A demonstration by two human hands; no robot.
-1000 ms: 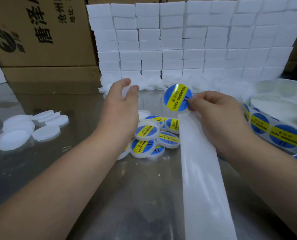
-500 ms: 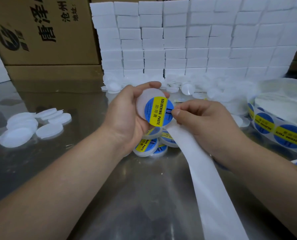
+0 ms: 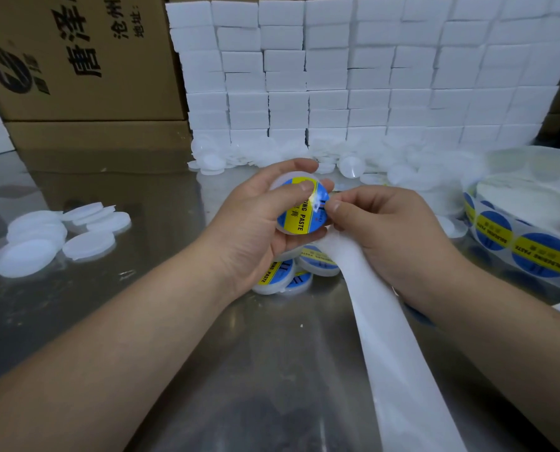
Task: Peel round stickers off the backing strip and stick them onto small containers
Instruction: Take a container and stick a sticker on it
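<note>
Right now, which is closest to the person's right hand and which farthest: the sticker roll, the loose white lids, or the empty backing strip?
1. Backing strip: touching, trailing from under the right hand, which pinches the sticker.
2. Sticker roll: just to its right.
3. Loose white lids: far left, beyond the left hand gripping the container.

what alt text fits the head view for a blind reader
The left hand grips a small white container while the right hand pinches the edge of a blue and yellow soldering paste sticker on its face. A bare backing strip trails from under the right hand across the metal table, beside labelled containers.
</note>
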